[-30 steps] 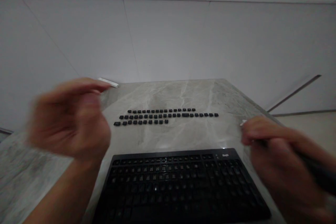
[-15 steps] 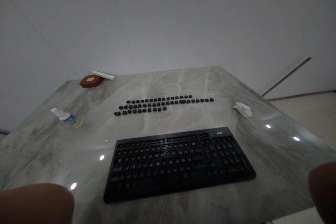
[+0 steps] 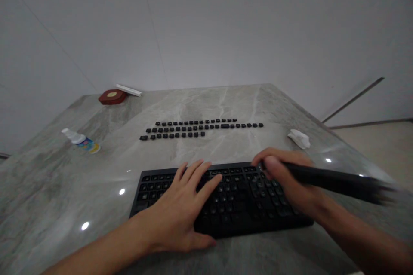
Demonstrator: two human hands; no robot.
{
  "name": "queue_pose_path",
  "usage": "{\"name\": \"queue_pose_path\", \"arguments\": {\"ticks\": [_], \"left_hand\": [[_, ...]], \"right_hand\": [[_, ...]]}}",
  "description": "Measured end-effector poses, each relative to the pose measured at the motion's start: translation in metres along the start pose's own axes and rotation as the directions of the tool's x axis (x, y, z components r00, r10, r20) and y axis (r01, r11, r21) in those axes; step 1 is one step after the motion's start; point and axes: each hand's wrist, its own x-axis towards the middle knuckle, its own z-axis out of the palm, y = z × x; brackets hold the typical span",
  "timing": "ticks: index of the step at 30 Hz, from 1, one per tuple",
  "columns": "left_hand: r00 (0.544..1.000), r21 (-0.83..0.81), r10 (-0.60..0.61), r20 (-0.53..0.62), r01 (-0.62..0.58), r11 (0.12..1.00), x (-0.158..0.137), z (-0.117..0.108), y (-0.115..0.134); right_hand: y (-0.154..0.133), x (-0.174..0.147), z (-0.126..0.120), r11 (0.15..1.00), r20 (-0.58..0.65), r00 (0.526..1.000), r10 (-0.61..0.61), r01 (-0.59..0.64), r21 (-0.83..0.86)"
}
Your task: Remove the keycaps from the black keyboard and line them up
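Keyboard (image 3: 234, 210) lay partly hidden, our left hand (image 3: 179, 212) spread across it, our right hand (image 3: 292, 180) gripped a blurred black tool (image 3: 335, 180)

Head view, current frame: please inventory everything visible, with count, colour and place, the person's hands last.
Keyboard: 1, black, near part of the table, under the left hand
Loose keycaps: several dozen, black, three rows beyond the keyboard
Spray bottle: 1, white with blue-yellow label, lying at left
Case: 1, reddish brown, far left
Strip: 1, white, beside the case
Crumpled tissue: 1, white, right
Long tool: 1, black, blurred, in the right hand
Table: 1, grey marbled, beneath these
Wall: 1, pale grey, behind
Floor: 1, beige, far right
Left hand: 1, bare, spread on the keyboard
Right hand: 1, bare, gripping the tool
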Motion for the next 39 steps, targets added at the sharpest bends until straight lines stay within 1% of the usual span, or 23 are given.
{"name": "queue_pose_path", "arguments": {"ticks": [1,2,4,5,8,12,15,16,18,19,21,23,27,30,33,36,39], "left_hand": [[0.994,0.044,-0.021,0.104,0.016,0.999,0.0,0.013,-0.004],[0.989,0.065,-0.046,0.143,0.037,0.997,0.0,0.024,-0.008],[0.982,0.107,-0.079,0.171,0.061,0.992,-0.001,0.037,-0.013],[0.983,0.117,-0.081,0.164,0.062,0.991,-0.001,0.04,-0.015],[0.988,0.125,-0.062,0.145,0.044,0.991,-0.001,0.041,-0.016],[0.987,0.131,-0.067,0.148,0.048,0.99,0.003,0.036,-0.016],[0.985,0.122,-0.058,0.162,0.038,0.992,0.008,0.033,-0.018],[0.986,0.105,-0.047,0.161,0.03,0.994,0.011,0.031,-0.02],[0.991,0.04,-0.026,0.13,0.021,0.999,0.018,0.03,-0.026],[0.995,-0.003,-0.04,0.091,0.041,0.999,0.022,0.031,-0.03],[0.997,-0.084,-0.071,-0.004,0.07,0.994,0.029,0.034,-0.038],[0.995,-0.123,-0.045,-0.085,0.034,0.992,0.033,0.038,-0.044],[0.977,-0.127,0.055,-0.205,-0.082,0.988,0.031,0.043,-0.047],[0.96,-0.085,0.108,-0.257,-0.134,0.987,0.028,0.041,-0.043],[0.958,-0.067,0.145,-0.248,-0.166,0.984,0.028,0.039,-0.041],[0.962,-0.056,0.179,-0.205,-0.194,0.979,0.029,0.04,-0.042],[0.958,-0.015,0.226,-0.174,-0.232,0.972,0.028,0.043,-0.041]], "right_hand": [[0.006,0.001,0.01,0.999,0.033,0.998,0.051,-0.051,0.001],[0.013,0.002,0.02,0.995,0.06,0.994,0.095,-0.095,0.004],[0.027,0.003,0.039,0.982,0.075,0.981,0.18,-0.183,0.036],[0.033,0.004,0.046,0.979,0.076,0.979,0.19,-0.195,0.066],[0.041,0.009,0.058,0.979,0.077,0.985,0.154,-0.162,0.121],[0.037,0.021,0.066,0.989,0.108,0.991,0.083,-0.095,0.113],[0.036,0.022,0.073,0.998,0.07,0.997,0.019,-0.023,0.055],[0.037,0.02,0.076,0.999,0.057,0.998,-0.023,0.022,0.027],[0.04,0.014,0.079,0.985,0.063,0.984,-0.166,0.169,-0.039],[0.041,0.011,0.079,0.963,0.082,0.964,-0.254,0.26,-0.073],[0.043,0.006,0.078,0.894,0.147,0.9,-0.409,0.428,-0.134],[0.042,0.003,0.077,0.837,0.205,0.852,-0.482,0.517,-0.179],[0.04,0.004,0.076,0.791,0.22,0.821,-0.527,0.569,-0.226],[0.038,0.005,0.077,0.767,0.217,0.803,-0.555,0.595,-0.24],[0.035,0.006,0.076,0.736,0.198,0.783,-0.59,0.622,-0.268],[0.031,0.005,0.075,0.697,0.19,0.76,-0.622,0.648,-0.308],[0.028,0.005,0.074,0.649,0.18,0.723,-0.667,0.683,-0.335]]}}
